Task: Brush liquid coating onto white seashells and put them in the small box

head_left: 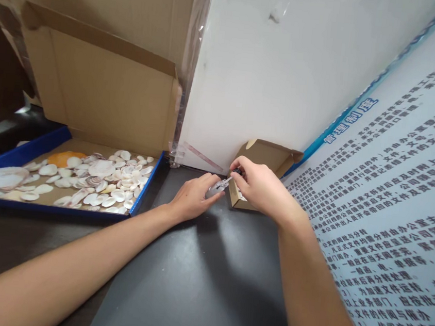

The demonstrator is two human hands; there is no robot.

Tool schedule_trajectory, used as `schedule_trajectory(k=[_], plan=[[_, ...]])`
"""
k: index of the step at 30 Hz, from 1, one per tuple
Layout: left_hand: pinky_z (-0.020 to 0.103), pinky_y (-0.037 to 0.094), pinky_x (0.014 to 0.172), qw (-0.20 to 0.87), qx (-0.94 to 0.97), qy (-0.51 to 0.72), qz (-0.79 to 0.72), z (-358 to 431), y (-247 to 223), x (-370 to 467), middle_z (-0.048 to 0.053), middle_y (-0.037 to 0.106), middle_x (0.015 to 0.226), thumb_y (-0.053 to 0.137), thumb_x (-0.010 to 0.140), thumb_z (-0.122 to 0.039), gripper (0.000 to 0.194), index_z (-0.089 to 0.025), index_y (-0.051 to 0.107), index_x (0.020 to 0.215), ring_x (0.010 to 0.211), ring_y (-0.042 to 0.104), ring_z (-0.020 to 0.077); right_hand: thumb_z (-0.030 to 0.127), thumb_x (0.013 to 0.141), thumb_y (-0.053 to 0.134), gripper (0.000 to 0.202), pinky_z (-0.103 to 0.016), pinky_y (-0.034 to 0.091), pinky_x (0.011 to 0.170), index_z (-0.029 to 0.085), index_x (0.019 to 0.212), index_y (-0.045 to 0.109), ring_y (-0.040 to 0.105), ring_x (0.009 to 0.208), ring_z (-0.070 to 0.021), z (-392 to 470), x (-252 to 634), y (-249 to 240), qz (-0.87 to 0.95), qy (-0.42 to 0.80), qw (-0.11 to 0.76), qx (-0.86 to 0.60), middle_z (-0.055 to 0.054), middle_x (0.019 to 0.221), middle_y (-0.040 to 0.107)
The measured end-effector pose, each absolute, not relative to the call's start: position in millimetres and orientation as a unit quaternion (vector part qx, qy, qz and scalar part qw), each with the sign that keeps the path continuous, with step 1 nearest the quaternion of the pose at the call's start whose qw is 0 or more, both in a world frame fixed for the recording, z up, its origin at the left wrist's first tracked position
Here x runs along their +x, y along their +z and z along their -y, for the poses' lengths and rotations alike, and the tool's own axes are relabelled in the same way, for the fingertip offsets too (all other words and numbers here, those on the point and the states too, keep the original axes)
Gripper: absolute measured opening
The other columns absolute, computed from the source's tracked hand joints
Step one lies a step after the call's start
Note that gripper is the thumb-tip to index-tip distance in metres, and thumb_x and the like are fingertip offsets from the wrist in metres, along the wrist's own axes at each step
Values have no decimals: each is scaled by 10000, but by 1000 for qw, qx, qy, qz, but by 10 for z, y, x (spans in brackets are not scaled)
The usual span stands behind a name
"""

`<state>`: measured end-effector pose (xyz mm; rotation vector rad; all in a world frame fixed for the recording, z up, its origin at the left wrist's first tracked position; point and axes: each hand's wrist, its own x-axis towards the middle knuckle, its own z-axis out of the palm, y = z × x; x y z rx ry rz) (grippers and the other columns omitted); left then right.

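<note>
My left hand [192,198] is closed around a small grey, partly see-through tool with a metal-looking front [218,187], its kind unclear. The tool's narrow end points up and right, toward my right hand [258,187]. With thumb and fingers pinched, my right hand grips a small dark piece [237,172] at that narrow end; the fingers cover most of it. Just behind and below the right hand stands a small open cardboard box [239,202] with its lid raised. Some pale items show inside, largely hidden by the hand.
To the left, a blue-edged cardboard tray box [159,170] with an upright lid holds many pale seashells [102,169]. A dark grey mat [189,284] covers the table under my arms. A white board [258,74] stands behind, and a printed poster [402,213] leans on the right.
</note>
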<state>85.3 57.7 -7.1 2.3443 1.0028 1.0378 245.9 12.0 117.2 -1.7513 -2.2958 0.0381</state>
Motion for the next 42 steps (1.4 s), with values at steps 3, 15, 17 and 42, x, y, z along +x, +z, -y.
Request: schedule_trajectory(k=[3,15,17,42], plan=[[279,451,716,187,833,373,-362,-574,-63,851,23,645,1008,498,939,-411,238,-231,577,1073,860,611,185,258,955,497,85,-279,406,635,213,967,567,606,712,-186,-118,2439,1177,791,14,137,-597,-29,805,673],[311,483,835,166,832,386,-362,-569,-87,864,34,669,1066,521,924,-363,240,-246,566,1129,955,650,208,299,1009,436,227,-284,398,715,191,926,619,613,830,-190,-184,2286,1051,805,-21,171,-568,-51,910,672],[311,482,823,157,836,383,-360,-564,-80,868,36,668,1059,520,923,-351,237,-240,561,1129,947,652,209,290,1012,430,241,-285,397,722,188,931,634,613,842,-193,-193,2275,1030,803,-35,169,-570,-55,916,673],[308,455,750,141,846,356,-371,-557,-48,863,39,661,986,479,948,-403,220,-213,559,1027,856,621,205,343,1011,354,429,-314,318,572,174,755,654,675,729,-260,-218,2325,1041,731,-70,85,-673,-131,812,744]])
